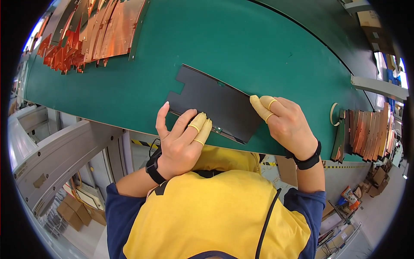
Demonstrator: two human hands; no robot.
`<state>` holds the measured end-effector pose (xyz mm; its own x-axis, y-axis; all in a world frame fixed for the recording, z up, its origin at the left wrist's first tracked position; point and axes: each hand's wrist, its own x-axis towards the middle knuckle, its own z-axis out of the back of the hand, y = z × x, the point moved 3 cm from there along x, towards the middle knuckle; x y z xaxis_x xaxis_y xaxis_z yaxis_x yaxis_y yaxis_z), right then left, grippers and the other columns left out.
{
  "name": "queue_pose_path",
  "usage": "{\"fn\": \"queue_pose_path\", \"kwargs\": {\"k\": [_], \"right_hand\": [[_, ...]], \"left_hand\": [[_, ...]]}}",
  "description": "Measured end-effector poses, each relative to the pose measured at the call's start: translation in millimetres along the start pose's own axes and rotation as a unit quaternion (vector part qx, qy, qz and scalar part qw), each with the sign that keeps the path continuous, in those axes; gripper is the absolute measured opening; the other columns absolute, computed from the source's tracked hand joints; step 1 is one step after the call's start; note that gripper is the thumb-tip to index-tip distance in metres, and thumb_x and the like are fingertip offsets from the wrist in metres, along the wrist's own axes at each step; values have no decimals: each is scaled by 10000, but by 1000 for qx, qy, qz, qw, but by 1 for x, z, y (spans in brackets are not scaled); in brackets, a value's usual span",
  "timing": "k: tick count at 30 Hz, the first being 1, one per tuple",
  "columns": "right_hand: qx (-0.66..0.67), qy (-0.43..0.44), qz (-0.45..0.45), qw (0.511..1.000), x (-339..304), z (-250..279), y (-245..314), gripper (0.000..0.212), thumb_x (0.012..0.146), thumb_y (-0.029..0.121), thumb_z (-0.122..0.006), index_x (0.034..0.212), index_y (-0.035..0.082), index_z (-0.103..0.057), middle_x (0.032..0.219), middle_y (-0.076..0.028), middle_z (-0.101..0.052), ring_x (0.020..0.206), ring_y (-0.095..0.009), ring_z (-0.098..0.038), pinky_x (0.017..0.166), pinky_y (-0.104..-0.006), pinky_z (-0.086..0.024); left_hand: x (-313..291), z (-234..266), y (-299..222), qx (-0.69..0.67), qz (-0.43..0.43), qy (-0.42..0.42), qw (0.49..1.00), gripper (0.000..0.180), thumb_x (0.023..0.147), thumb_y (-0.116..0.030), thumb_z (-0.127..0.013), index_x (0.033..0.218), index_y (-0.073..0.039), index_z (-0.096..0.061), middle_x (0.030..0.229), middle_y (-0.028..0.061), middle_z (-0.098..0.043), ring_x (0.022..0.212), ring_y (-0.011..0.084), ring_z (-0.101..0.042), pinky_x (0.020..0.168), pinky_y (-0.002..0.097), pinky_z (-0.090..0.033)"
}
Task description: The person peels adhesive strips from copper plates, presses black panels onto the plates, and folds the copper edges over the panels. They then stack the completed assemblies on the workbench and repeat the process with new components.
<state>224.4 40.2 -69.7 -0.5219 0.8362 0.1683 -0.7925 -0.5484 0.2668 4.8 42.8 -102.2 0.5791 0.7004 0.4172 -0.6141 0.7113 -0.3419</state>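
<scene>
A flat black panel point(215, 101) with a notched left end lies tilted over the green work surface, near its front edge. My left hand point(179, 144) is at the panel's near edge, with two fingers in yellow finger cots pressed together there and the other fingers spread along the edge. Close by, a small green piece point(217, 129) shows on that edge. My right hand point(284, 123) pinches the panel's right end near the far corner, also with yellow finger cots on. What lies under the fingertips is hidden.
Copper-coloured metal plates point(116, 32) stand in a row at the far left of the green table point(207, 34). More copper-coloured plates point(366, 134) stand at the right, beside a roll of tape point(334, 114). A grey metal frame point(64, 146) is at the lower left.
</scene>
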Motion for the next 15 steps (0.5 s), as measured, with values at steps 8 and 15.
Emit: {"fn": "queue_pose_path", "kwargs": {"k": [8,15], "right_hand": [[-4,9,-5,1000,-1,0,1,493,620,-69,-578,1110,-55,-634,930,-86,-560,667,-210,-545,600,-322,-484],[-29,-29,3,999,-7,-3,4,494,629,-58,-587,1120,-55,-635,947,-85,-554,673,-204,-550,613,-316,-489]], "left_hand": [[2,-2,-2,6,-15,-17,1000,190,678,-41,-650,852,-23,-725,880,60,-666,938,216,-651,1072,590,-272],[9,3,1,2,-37,8,999,186,659,-37,-653,833,-16,-714,857,90,-669,889,226,-664,1074,552,-344]]}}
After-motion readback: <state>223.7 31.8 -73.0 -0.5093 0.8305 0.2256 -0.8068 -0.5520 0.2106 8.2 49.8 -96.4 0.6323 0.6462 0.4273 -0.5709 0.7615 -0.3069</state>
